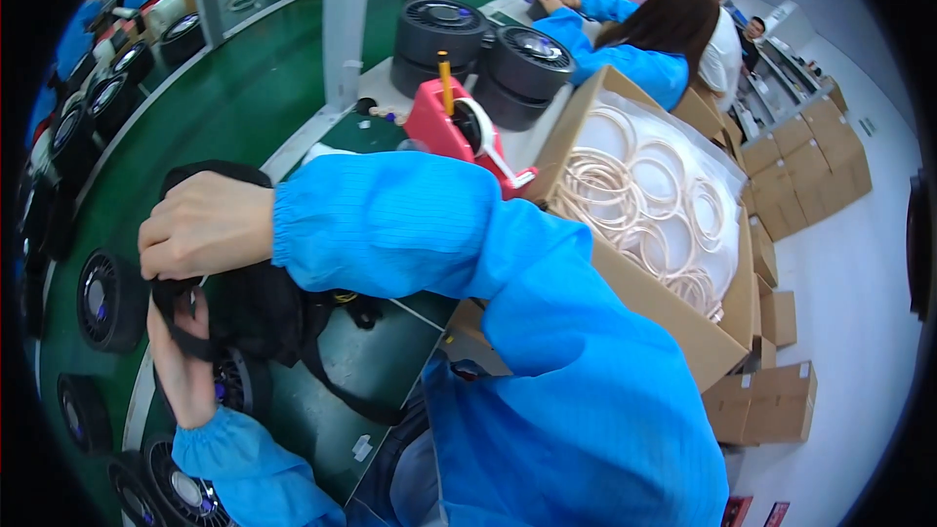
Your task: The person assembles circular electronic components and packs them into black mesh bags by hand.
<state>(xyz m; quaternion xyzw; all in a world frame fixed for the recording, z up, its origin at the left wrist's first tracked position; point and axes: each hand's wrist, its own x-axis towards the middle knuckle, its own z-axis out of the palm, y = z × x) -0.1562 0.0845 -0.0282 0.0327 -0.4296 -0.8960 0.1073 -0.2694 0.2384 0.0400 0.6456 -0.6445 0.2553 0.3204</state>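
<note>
A black fabric bag point(259, 307) with straps lies over the green work table at the left. My right hand point(210, 224) reaches across from the right in a blue sleeve, its fingers closed on the bag's upper left edge. Just below it is my left hand point(183, 356), raised from the lower left, with a black strap point(185, 337) crossing it. Its fingers are mostly hidden by the bag and my right hand, so their grip does not show. Another strap point(351, 400) trails from the bag toward the table's near edge.
Round black fan-like units point(109, 300) stand on the green conveyor point(264, 78) at left, and more are stacked point(439, 34) ahead. A red tape dispenser point(439, 127) holds a yellow pen. At right sits an open carton point(664, 307) of pale rings. A co-worker in blue point(634, 68) sits beyond.
</note>
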